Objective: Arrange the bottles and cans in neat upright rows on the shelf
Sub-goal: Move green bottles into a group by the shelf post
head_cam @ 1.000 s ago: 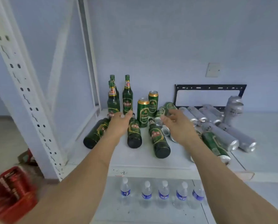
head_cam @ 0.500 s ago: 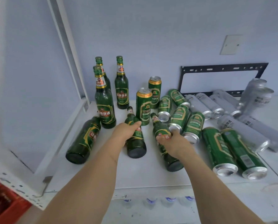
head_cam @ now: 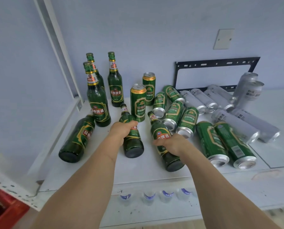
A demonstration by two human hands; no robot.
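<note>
Both hands now gripping, left hand [head_cam: 121,131] middle bottle [head_cam: 132,142], right hand [head_cam: 172,143] right bottle [head_cam: 161,136]

A black metal bracket [head_cam: 217,61] leans against the wall beneath a blank wall plate [head_cam: 223,39]; a red crate [head_cam: 4,210] sits lower left.

green bottles [head_cam: 132,138]: three upright, three lying | cans [head_cam: 210,141]: two green upright, most lying | shelf [head_cam: 138,169]: white

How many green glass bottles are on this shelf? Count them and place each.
6. Three stand upright at back left. Three lie down: one far left, one in the left hand, one in the right hand. None looks hidden.
</note>
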